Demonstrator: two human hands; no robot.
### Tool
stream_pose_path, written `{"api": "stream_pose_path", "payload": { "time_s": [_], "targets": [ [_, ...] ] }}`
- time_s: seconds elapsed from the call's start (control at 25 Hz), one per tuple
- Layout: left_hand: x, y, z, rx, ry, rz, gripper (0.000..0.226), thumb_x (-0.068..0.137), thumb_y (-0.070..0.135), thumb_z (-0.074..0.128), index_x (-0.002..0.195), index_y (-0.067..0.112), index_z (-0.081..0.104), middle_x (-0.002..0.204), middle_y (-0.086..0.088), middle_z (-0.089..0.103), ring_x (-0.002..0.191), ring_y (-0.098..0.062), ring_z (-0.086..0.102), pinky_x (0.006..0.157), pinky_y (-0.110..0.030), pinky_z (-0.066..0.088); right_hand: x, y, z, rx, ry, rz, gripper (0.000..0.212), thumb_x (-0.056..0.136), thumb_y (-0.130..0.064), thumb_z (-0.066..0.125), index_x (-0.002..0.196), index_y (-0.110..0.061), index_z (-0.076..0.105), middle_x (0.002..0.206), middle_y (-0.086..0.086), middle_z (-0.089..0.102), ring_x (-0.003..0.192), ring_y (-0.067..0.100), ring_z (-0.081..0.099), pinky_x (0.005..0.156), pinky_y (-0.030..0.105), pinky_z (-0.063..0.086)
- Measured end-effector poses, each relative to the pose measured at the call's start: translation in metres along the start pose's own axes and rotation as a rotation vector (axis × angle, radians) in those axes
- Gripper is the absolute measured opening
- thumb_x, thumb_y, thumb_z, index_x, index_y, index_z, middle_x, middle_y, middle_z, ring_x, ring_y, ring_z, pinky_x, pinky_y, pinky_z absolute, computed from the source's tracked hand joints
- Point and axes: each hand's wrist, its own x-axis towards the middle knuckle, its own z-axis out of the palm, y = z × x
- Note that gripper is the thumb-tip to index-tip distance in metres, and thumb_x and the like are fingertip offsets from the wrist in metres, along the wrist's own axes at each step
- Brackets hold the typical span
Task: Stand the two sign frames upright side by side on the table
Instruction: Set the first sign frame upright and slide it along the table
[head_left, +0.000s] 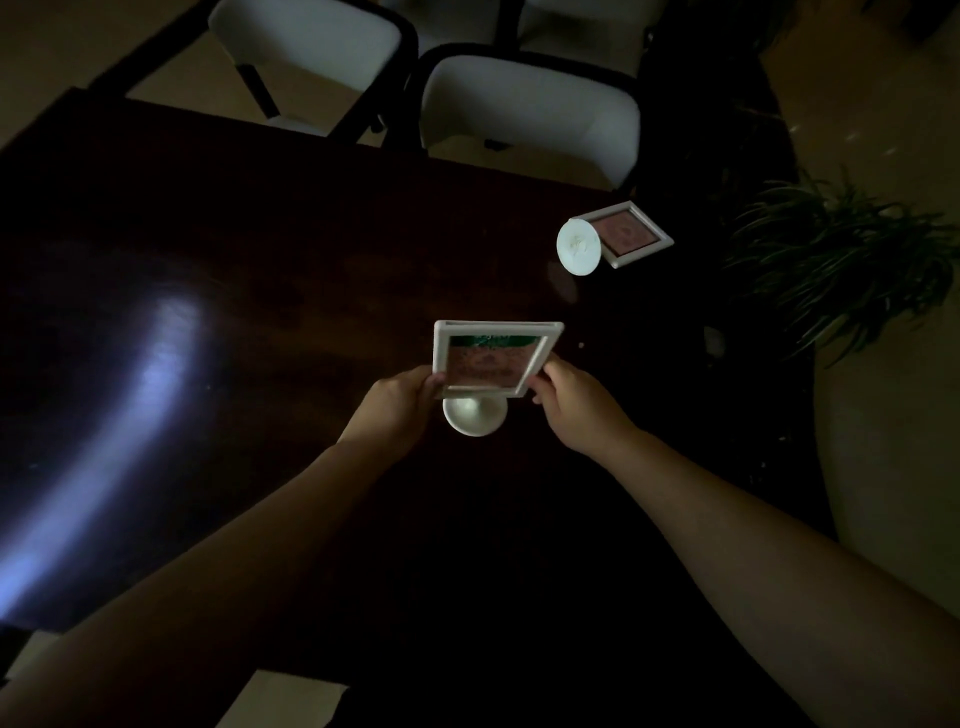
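Observation:
A white sign frame (493, 358) with a pink and green card stands on its round white base at the middle of the dark table (260, 291). My left hand (395, 405) grips its left edge and my right hand (576, 400) grips its right edge. A second white sign frame (623, 234) lies on its side near the table's far right edge, its round base facing me.
Two white-seated chairs (530, 114) stand behind the table's far edge. A leafy potted plant (841, 265) sits to the right, beside the table. A bright glare streak lies on the table's left part.

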Motion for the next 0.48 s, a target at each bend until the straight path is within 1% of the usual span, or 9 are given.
{"api": "stream_pose_path", "payload": {
  "time_s": [0.04,0.12,0.2,0.24,0.32,0.36,0.4,0.44,0.48],
  "targets": [
    [-0.001,-0.001,0.001,-0.003,0.003,-0.001,0.039,0.098,0.054,0.029,0.094,0.029,0.059,0.075,0.013,0.060,0.067,0.000,0.058,0.051,-0.018,0.036,-0.001,0.000,0.001,0.006,0.004,-0.006,0.028,0.104,-0.026,0.046,0.130,-0.017,0.053,0.120,0.003,0.065,0.098,0.021,0.066,0.083,0.047,0.055],
    [-0.002,-0.003,0.002,-0.006,0.009,0.003,0.034,0.102,0.047,0.032,0.096,0.027,0.059,0.077,0.011,0.061,0.067,0.000,0.057,0.052,-0.022,0.036,-0.003,0.000,0.003,0.021,0.008,-0.022,0.029,0.104,-0.026,0.047,0.131,-0.018,0.052,0.122,0.003,0.064,0.099,0.021,0.065,0.083,0.046,0.054],
    [-0.004,-0.003,0.004,-0.020,0.011,-0.021,0.034,0.102,0.048,0.034,0.109,0.026,0.060,0.089,0.010,0.064,0.071,-0.003,0.057,0.059,-0.026,0.040,-0.005,0.000,0.004,0.039,0.012,-0.008,0.028,0.102,-0.030,0.050,0.129,-0.022,0.051,0.120,-0.001,0.065,0.099,0.018,0.065,0.082,0.044,0.055],
    [-0.007,-0.004,0.006,-0.020,0.019,-0.051,0.035,0.100,0.050,0.036,0.116,0.027,0.058,0.098,0.010,0.063,0.077,-0.003,0.057,0.063,-0.026,0.042,-0.006,0.002,0.006,0.040,0.014,0.018,0.029,0.101,-0.035,0.051,0.128,-0.024,0.051,0.117,-0.004,0.065,0.098,0.016,0.065,0.081,0.043,0.055],
    [-0.017,-0.008,0.013,0.058,0.061,-0.132,0.042,0.097,0.054,0.041,0.124,0.023,0.053,0.112,0.006,0.060,0.096,-0.009,0.057,0.075,-0.029,0.047,-0.012,0.007,0.012,-0.011,0.015,0.088,0.036,0.099,-0.044,0.051,0.129,-0.025,0.052,0.119,-0.005,0.064,0.104,0.015,0.063,0.083,0.038,0.054],
    [-0.024,-0.010,0.018,0.143,0.078,-0.163,0.047,0.095,0.056,0.043,0.126,0.021,0.052,0.120,0.001,0.060,0.108,-0.016,0.056,0.084,-0.034,0.050,-0.016,0.011,0.017,-0.072,0.016,0.108,0.040,0.100,-0.045,0.050,0.131,-0.022,0.053,0.124,-0.002,0.062,0.111,0.018,0.061,0.087,0.037,0.052],
    [-0.031,-0.012,0.024,0.250,0.074,-0.181,0.053,0.093,0.058,0.044,0.129,0.019,0.051,0.130,-0.003,0.058,0.124,-0.022,0.050,0.096,-0.040,0.047,-0.020,0.015,0.022,-0.139,0.009,0.102,0.042,0.101,-0.044,0.049,0.133,-0.018,0.055,0.130,0.002,0.060,0.118,0.021,0.057,0.092,0.036,0.049],
    [-0.038,-0.012,0.030,0.360,0.038,-0.184,0.060,0.092,0.061,0.042,0.134,0.019,0.049,0.141,-0.006,0.051,0.138,-0.026,0.036,0.107,-0.047,0.036,-0.024,0.017,0.027,-0.195,-0.012,0.073,0.044,0.102,-0.042,0.047,0.135,-0.014,0.055,0.135,0.005,0.057,0.126,0.023,0.052,0.098,0.037,0.044],
    [-0.044,-0.011,0.036,0.457,-0.018,-0.173,0.066,0.091,0.065,0.038,0.140,0.021,0.045,0.152,-0.005,0.041,0.147,-0.027,0.019,0.114,-0.053,0.022,-0.028,0.017,0.032,-0.237,-0.047,0.030,0.046,0.103,-0.040,0.047,0.138,-0.011,0.054,0.142,0.008,0.054,0.135,0.025,0.044,0.105,0.037,0.039]
  ]
}}
